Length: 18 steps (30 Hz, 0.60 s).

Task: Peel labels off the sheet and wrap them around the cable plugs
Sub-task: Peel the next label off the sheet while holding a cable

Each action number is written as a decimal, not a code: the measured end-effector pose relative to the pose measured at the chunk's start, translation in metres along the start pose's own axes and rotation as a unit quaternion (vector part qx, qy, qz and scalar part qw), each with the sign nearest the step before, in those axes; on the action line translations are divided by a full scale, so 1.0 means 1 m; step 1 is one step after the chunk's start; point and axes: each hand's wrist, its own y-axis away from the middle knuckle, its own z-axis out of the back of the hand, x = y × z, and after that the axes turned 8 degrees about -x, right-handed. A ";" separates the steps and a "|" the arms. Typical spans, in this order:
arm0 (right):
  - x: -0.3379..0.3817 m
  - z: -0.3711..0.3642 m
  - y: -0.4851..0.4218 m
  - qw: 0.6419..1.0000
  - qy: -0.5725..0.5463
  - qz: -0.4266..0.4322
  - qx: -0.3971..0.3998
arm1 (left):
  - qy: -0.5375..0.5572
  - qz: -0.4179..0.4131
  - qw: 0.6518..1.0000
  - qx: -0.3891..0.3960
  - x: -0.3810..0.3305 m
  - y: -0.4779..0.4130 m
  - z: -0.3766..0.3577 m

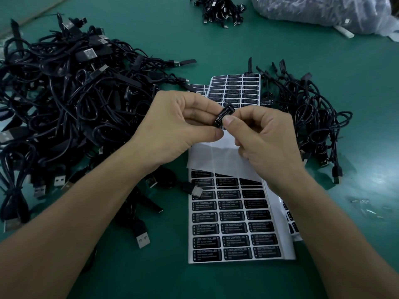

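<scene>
Fingertips and thumbs of the left hand (190,119) and right hand (263,137) pinch one labelled plug (223,116) between them, held over the partly stripped label sheet (233,225). Tangled USB cables (64,104) lie heaped on the green table (151,277) at either side.

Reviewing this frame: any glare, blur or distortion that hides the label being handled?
Head view: dim light; glare on the table at right; wide-angle bending at edges; the label pinched by left hand and right hand reads sharp; far plastic bag soft.
</scene>
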 end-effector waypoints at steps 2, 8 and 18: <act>0.000 0.000 0.000 1.000 0.006 0.004 -0.004 | 0.007 0.002 1.000 -0.006 0.000 0.000 0.000; 0.000 0.000 0.001 1.000 0.009 0.010 -0.006 | 0.010 0.000 1.000 -0.008 0.001 0.001 -0.001; -0.002 -0.001 0.001 1.000 -0.001 0.000 -0.008 | 0.017 -0.003 1.000 -0.016 0.001 0.001 -0.002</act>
